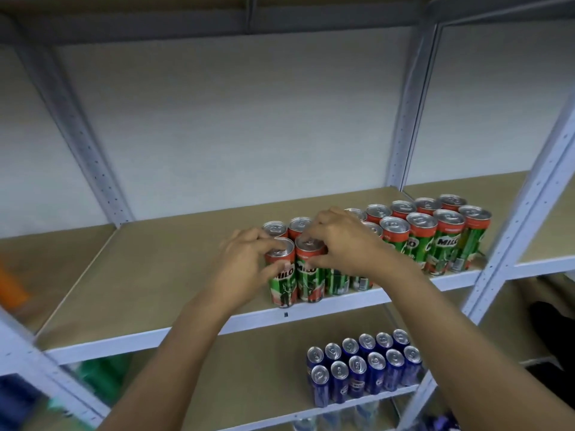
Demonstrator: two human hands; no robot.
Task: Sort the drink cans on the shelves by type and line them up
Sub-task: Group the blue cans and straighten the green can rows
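Green Milo cans (448, 241) stood upright on the shelf (155, 275). Left hand (245, 259) gripped the end can (281, 275); right hand (339, 241) pinched its neighbour (308, 275), touching beside it.

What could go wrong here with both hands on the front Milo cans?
1. The left hand and right hand grip two Milo cans near the shelf's front edge; a nudge forward might tip them off.
2. Falling cans could hit the blue cans below.
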